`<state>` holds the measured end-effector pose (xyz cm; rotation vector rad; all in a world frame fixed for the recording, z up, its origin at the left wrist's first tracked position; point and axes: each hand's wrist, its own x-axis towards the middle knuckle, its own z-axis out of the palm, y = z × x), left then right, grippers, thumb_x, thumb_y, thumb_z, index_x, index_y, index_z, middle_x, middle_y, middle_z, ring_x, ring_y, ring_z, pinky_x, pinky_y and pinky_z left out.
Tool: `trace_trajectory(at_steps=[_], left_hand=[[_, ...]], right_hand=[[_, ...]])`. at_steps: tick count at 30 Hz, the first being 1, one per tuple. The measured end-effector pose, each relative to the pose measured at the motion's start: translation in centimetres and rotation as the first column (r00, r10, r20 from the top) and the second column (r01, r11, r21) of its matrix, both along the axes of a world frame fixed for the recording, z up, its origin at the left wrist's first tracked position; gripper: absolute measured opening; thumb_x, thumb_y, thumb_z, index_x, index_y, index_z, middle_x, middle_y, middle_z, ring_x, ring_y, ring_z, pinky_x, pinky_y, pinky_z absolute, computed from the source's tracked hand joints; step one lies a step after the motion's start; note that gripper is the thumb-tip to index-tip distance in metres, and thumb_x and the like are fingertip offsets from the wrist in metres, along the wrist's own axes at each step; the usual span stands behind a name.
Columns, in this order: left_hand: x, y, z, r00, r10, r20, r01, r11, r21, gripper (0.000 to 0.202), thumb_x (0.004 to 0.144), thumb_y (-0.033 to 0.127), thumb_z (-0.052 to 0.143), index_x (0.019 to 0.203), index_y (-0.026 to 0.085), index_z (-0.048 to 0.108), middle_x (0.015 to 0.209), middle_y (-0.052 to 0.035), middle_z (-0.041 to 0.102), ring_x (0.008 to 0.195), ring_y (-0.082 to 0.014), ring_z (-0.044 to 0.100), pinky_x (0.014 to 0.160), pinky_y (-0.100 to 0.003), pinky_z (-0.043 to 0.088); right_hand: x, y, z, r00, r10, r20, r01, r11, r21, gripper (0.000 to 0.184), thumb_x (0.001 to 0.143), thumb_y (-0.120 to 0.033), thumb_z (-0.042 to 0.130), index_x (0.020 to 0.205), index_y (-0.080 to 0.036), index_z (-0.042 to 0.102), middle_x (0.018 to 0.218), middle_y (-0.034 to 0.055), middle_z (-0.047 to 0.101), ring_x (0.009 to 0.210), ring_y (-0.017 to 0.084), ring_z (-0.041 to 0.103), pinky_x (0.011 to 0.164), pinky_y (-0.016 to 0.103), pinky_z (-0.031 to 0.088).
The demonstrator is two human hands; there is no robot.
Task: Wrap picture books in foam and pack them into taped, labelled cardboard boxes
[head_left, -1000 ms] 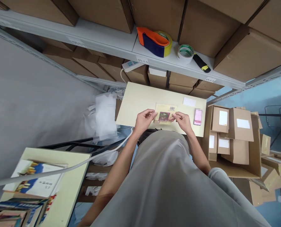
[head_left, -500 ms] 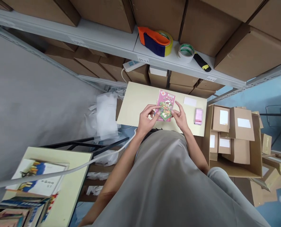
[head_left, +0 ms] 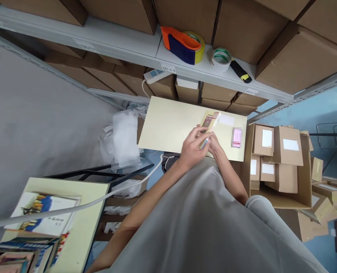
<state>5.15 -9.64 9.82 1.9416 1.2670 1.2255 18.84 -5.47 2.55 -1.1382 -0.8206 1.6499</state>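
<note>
A small book (head_left: 208, 122) is held tilted up above the pale tabletop (head_left: 168, 119), its spine or page edge turned partly towards me. My left hand (head_left: 195, 146) is closed on the book's near left side, fingers reaching across it. From the right, my right hand (head_left: 214, 143) grips the lower end, its fingers largely hidden behind the book and the left hand. A white paper slip (head_left: 227, 120) lies on the tabletop just right of the book. Farther right rests a phone (head_left: 237, 137) with a blurred pink screen.
On the shelf above sit a tape dispenser (head_left: 182, 45), a tape roll (head_left: 221, 60) and a box cutter (head_left: 241, 71). An open carton (head_left: 282, 201) holding smaller boxes stands at right. A white cable (head_left: 100, 198) crosses the lower left, over a side table with books (head_left: 43, 216).
The book has turned from its pink cover facing up to a tilted, edge-on pose. My left hand has moved right, close against my right hand.
</note>
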Motion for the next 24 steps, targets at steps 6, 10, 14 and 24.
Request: trace_trajectory(at_steps=[6,10,14,24], left_hand=[[-3.8,3.4,-4.1,0.835,0.370,0.408,-0.180,0.883,-0.433,0.046,0.105,0.042,0.072,0.147,0.024,0.072,0.137,-0.0131,0.080,0.123,-0.0259,0.076,0.104,-0.036,0.064],[-3.3,5.7,-7.2,0.635,0.465,0.617,0.116,0.732,-0.671,0.047,0.098,0.049,0.075,0.135,0.021,0.077,0.131,-0.0143,0.083,0.120,-0.0281,0.079,0.104,-0.039,0.065],[-1.8,6.7,-8.4,0.520,0.537,0.664,0.369,0.560,-0.742,0.048,0.099,0.052,0.071,0.130,0.017,0.080,0.124,-0.0152,0.086,0.117,-0.0326,0.081,0.102,-0.046,0.067],[-6.4,2.8,-11.2,0.591,0.676,0.440,0.135,0.455,-0.880,0.043,0.087,0.041,0.082,0.124,0.020,0.081,0.117,-0.0105,0.086,0.110,-0.0258,0.082,0.106,-0.042,0.064]], right_hand=[[1.4,-0.7,1.8,0.961,-0.168,0.218,0.146,0.983,0.116,0.039,0.088,-0.060,0.091,0.107,-0.026,0.084,0.105,0.0048,0.081,0.089,0.019,0.069,0.080,0.033,0.063],[-1.2,-2.2,2.9,0.823,-0.171,0.542,-0.110,0.888,0.447,0.026,0.107,-0.049,0.076,0.114,-0.027,0.087,0.105,0.0067,0.079,0.092,0.021,0.073,0.082,0.035,0.065],[-4.0,-3.5,2.2,0.529,-0.231,0.816,-0.477,0.715,0.511,0.018,0.112,-0.025,0.068,0.118,-0.025,0.085,0.103,0.0083,0.079,0.101,0.022,0.077,0.096,0.035,0.066],[-4.5,-1.5,0.2,0.805,-0.014,0.593,-0.155,0.960,0.234,0.031,0.107,-0.054,0.070,0.114,-0.029,0.088,0.107,0.0073,0.076,0.092,0.023,0.075,0.092,0.039,0.069]])
